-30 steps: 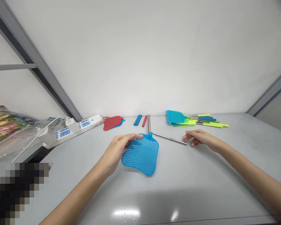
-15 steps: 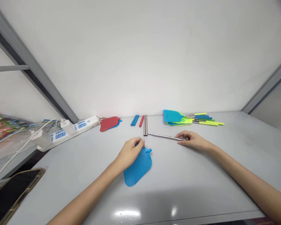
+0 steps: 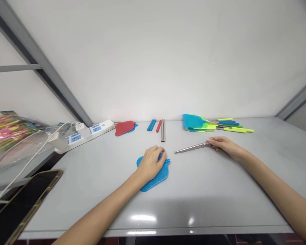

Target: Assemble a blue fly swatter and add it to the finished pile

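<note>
A blue perforated fly swatter head (image 3: 159, 177) lies on the grey table, its short socket pointing to the right. My left hand (image 3: 151, 163) covers much of it, fingers curled over its upper part; the fingertips are partly hidden. To the right, my right hand (image 3: 223, 146) pinches one end of a slim metal rod (image 3: 192, 148). The rod's free end points left toward the swatter head's socket, apart from it. Behind my left hand, two metal rods (image 3: 163, 131) lie side by side, next to a red handle grip (image 3: 158, 126) and two blue handle grips (image 3: 151, 125).
Fly swatters with blue and yellow-green heads (image 3: 193, 121) are piled at the back right. Red and blue swatter heads (image 3: 124, 128) lie at the back left, beside a white power strip (image 3: 91, 134) with cables. A phone (image 3: 25, 200) and plastic-bagged items (image 3: 12, 136) are at left.
My left hand has lowered the blue swatter head and turned it flat onto the table. My right hand has grasped the metal rod and drawn it right, away from the two other rods.
</note>
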`<control>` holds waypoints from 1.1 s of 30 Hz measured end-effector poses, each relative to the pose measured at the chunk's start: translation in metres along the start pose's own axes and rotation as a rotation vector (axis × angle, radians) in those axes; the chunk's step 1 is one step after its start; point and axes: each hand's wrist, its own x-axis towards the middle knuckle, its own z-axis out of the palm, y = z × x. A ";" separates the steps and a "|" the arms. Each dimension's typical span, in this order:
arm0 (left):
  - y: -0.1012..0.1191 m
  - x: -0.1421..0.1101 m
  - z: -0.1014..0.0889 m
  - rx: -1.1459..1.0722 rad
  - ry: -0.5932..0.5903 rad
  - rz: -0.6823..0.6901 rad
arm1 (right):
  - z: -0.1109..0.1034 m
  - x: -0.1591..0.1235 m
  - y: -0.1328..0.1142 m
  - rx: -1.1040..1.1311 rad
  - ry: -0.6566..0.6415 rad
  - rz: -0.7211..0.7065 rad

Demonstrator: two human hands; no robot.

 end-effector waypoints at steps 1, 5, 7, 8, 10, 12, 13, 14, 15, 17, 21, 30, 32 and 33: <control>0.001 -0.001 -0.001 0.028 0.007 -0.004 | -0.002 -0.001 0.000 0.017 -0.011 -0.007; -0.002 -0.010 -0.021 0.233 0.083 -0.064 | -0.004 -0.002 0.005 0.005 -0.019 0.005; -0.017 -0.023 -0.044 0.418 0.176 -0.237 | -0.003 -0.001 0.007 -0.010 -0.017 0.002; -0.029 -0.033 -0.056 0.500 0.194 -0.363 | -0.003 -0.001 0.008 -0.013 -0.013 -0.002; -0.059 -0.055 -0.082 0.605 0.215 -0.662 | -0.001 0.001 0.010 -0.026 -0.002 -0.006; -0.093 -0.078 -0.101 0.617 0.177 -0.911 | 0.000 0.002 0.011 -0.046 0.012 -0.002; -0.109 -0.089 -0.107 0.599 0.152 -0.996 | 0.000 0.003 0.011 -0.058 0.020 0.002; -0.122 -0.099 -0.111 0.585 0.142 -1.094 | 0.000 0.003 0.011 -0.068 0.028 0.006; -0.132 -0.106 -0.112 0.590 0.154 -1.139 | 0.001 0.003 0.011 -0.075 0.034 0.010; -0.144 -0.116 -0.110 0.614 0.149 -1.048 | 0.001 0.003 0.011 -0.080 0.041 0.011; -0.145 -0.116 -0.101 0.638 0.180 -0.992 | 0.002 0.002 0.008 -0.082 0.043 -0.003; -0.143 -0.113 -0.098 0.650 0.226 -1.009 | 0.005 0.000 0.006 -0.051 0.042 0.000; -0.138 -0.109 -0.098 0.666 0.219 -1.005 | 0.005 -0.001 0.006 -0.036 0.043 0.000; -0.134 -0.105 -0.097 0.676 0.202 -0.982 | 0.005 -0.001 0.006 -0.028 0.044 0.000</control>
